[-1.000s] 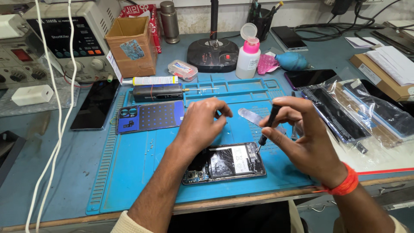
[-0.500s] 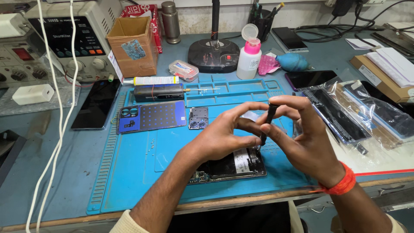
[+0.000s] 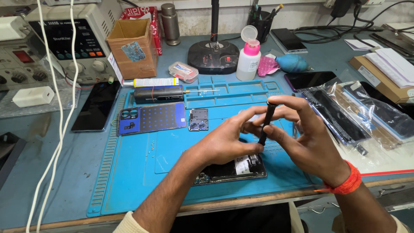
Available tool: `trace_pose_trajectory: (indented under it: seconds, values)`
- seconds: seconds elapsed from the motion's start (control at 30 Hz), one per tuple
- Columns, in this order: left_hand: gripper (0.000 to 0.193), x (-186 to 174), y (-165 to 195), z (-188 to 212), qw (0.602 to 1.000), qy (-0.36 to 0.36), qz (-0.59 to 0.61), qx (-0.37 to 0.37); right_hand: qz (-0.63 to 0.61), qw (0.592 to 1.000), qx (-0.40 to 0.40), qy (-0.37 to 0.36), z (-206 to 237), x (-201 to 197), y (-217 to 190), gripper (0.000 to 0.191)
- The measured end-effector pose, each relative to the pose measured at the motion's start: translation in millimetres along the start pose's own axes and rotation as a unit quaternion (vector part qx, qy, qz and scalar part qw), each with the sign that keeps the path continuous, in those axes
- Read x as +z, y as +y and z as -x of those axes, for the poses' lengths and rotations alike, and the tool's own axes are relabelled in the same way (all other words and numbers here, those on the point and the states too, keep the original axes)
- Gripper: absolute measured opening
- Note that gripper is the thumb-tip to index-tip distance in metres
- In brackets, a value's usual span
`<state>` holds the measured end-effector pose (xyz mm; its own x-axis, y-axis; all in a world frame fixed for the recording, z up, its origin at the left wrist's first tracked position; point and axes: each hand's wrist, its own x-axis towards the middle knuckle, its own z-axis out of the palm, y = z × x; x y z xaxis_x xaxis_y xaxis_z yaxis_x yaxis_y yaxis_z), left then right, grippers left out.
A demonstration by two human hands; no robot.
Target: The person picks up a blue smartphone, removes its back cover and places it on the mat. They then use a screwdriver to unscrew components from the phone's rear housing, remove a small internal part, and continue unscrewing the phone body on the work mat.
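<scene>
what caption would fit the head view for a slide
Both hands, left hand and right hand, steady a black screwdriver upright over an opened phone on a blue repair mat.

The right hand pinches a slim black screwdriver upright over the opened black smartphone on the blue silicone work mat; the left hand steadies its shaft.

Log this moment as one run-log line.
right hand: grips slim black screwdriver, upright | left hand: steadies its shaft | tip: on opened dark smartphone | base: blue silicone repair mat
</scene>
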<state>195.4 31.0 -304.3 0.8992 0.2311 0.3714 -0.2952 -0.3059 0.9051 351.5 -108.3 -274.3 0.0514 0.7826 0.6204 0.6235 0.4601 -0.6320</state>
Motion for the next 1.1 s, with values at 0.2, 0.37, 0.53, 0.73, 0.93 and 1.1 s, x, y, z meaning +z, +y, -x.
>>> trace_pose_trajectory:
  seconds: [0.2, 0.37, 0.53, 0.73, 0.93, 1.1]
  values:
    - [0.085, 9.7, 3.2, -4.3, 0.991, 0.041, -0.095, -0.086, 0.039, 0.998, -0.041, 0.001, 1.7, 3.7, -0.5, 0.06]
    - [0.092, 1.9, 4.9, -1.2, 0.991, 0.008, -0.069, 0.114, 0.045, 0.999, -0.003, 0.017, -0.2, 2.8, -0.8, 0.062]
    - [0.082, 1.2, 7.6, -2.7, 0.996, 0.019, -0.006, -0.085, 0.007, 1.0, -0.003, -0.02, 1.6, 0.0, -0.7, 0.06]
    - [0.085, 6.5, 9.7, -3.6, 0.999, 0.016, -0.044, -0.014, 0.076, 0.997, -0.012, 0.014, 2.4, 4.0, 4.8, 0.069]
    - [0.076, -2.5, 0.7, -2.1, 0.998, 0.008, 0.026, -0.049, 0.008, 1.0, -0.01, -0.025, 5.0, -2.6, 2.4, 0.063]
    - [0.081, 3.3, -0.6, -5.1, 0.995, 0.033, -0.079, -0.044, 0.089, 0.996, -0.02, 0.01, 1.7, 3.4, 2.6, 0.071]
